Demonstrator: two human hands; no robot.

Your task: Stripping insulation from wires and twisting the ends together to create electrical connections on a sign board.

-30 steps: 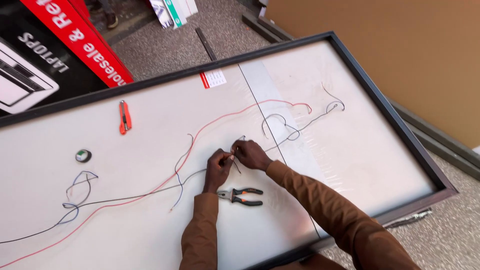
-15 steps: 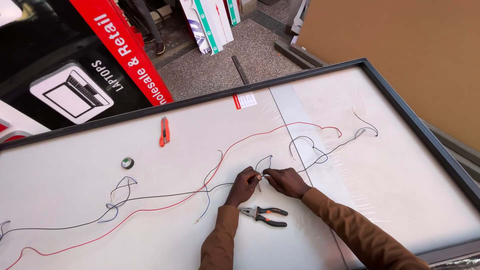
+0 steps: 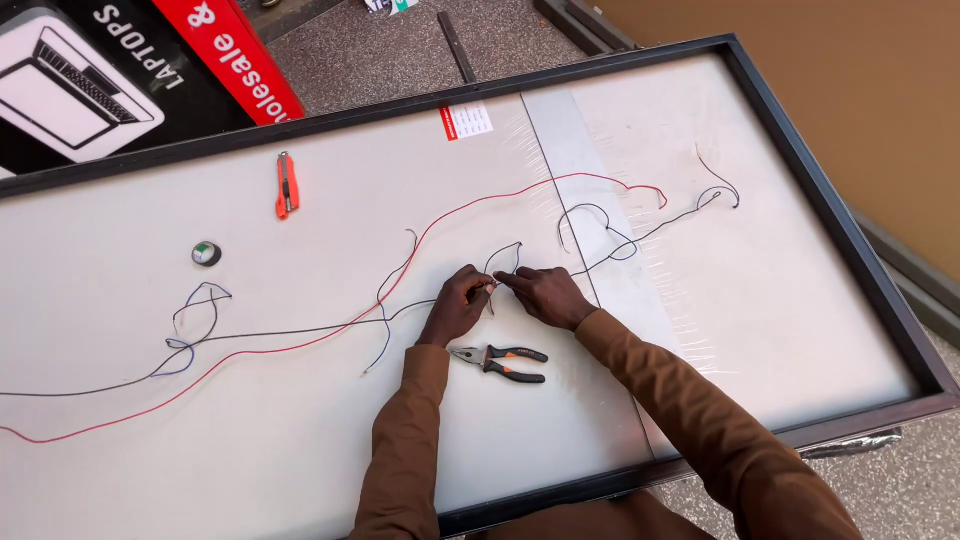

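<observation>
Two hands meet over a white framed panel (image 3: pixel 300 440) — the left hand (image 3: pixel 455 308) and right hand (image 3: pixel 545 297) pinch the black wire (image 3: pixel 300 333) ends between narrow fingers. Pliers (image 3: pixel 498 361) lie just beside them; a red wire (image 3: pixel 330 338) — looping — crosses nearby.

L hand (image 3: pixel 455 305) & R hand (image 3: pixel 545 297) close together, fingertips pinched, both arms extended fwd

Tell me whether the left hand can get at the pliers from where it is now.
Probably yes. The pliers lie flat on the white panel just below the left hand, with nothing between them. But that hand and the right hand are both pinching the dark wire, so it would have to let go first.
</observation>
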